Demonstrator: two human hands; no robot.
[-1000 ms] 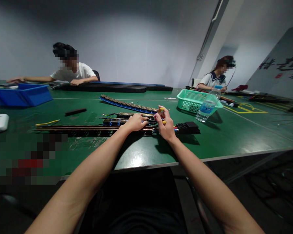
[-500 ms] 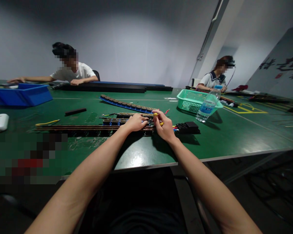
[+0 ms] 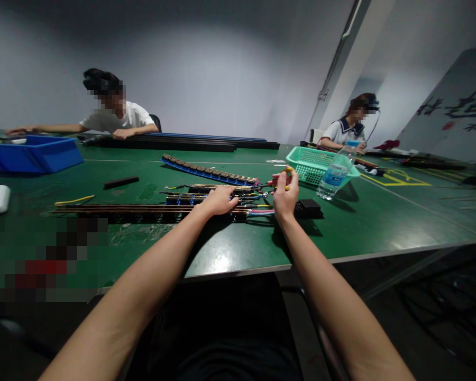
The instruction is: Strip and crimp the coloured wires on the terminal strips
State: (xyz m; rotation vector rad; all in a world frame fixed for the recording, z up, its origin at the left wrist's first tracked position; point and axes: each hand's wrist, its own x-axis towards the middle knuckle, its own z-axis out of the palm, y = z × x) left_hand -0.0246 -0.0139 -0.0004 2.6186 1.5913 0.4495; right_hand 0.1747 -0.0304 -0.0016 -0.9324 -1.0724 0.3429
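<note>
The left hand (image 3: 219,200) lies palm-down on the strips (image 3: 184,199), thumb spread from fingers. At its three o'clock, the right hand (image 3: 286,194) curls around a yellow-handled tool (image 3: 289,170), near the wires (image 3: 259,212); whether the tool grips one, I cannot tell. From the left hand, a blue strip (image 3: 210,170) lies on the counter (image 3: 365,222) toward eleven o'clock; from the right hand, the basket (image 3: 307,172) stands toward one.

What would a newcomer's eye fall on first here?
Probably the mint-green basket at the right, with a water bottle in front of it. The blue bin at far left stands out too. In the middle, the left hand lies over long dark strips, while the right hand holds a yellow-handled tool.
</note>
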